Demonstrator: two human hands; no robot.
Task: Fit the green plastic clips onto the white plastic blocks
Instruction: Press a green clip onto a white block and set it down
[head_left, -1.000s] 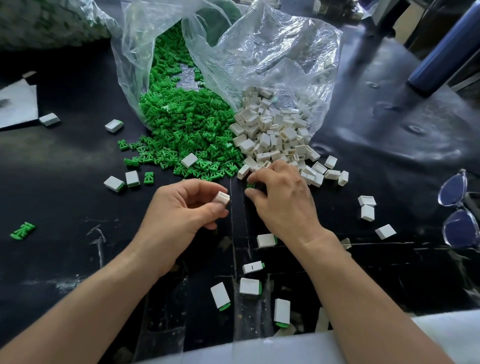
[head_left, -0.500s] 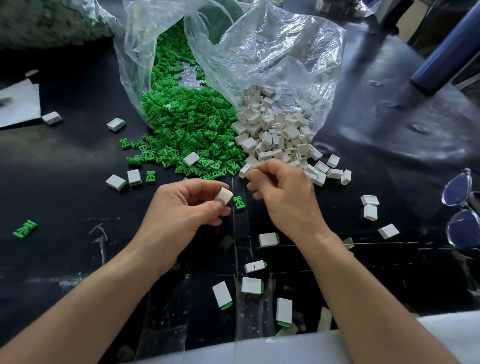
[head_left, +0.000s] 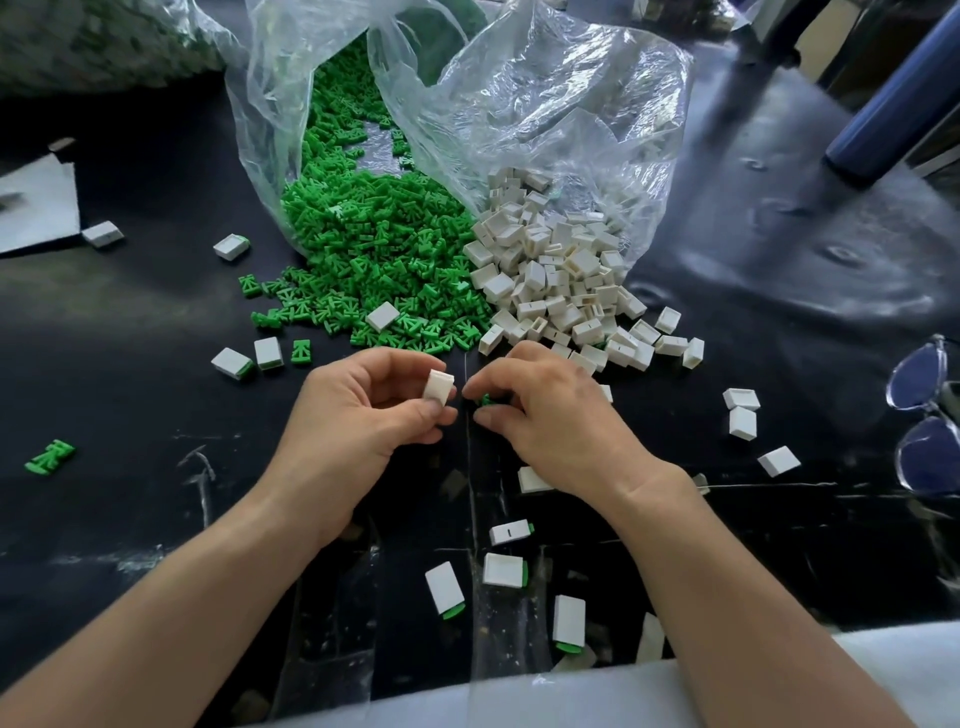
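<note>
While the left hand (head_left: 363, 421) pinches an upright white block (head_left: 438, 386), the right hand (head_left: 550, 415) pinches a mostly hidden green clip (head_left: 485, 399).

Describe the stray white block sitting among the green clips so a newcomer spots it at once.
Start at the clear bag spilling two heaps, green clips left, white blocks right. At the green heap's near edge, one stray block lies on the clips. It alone is ringed by green, apart from the white heap.

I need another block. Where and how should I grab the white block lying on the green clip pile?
Pinch the white block across its longer edges from above: it lies broad face up on the green clips, edges likely clear.
</note>
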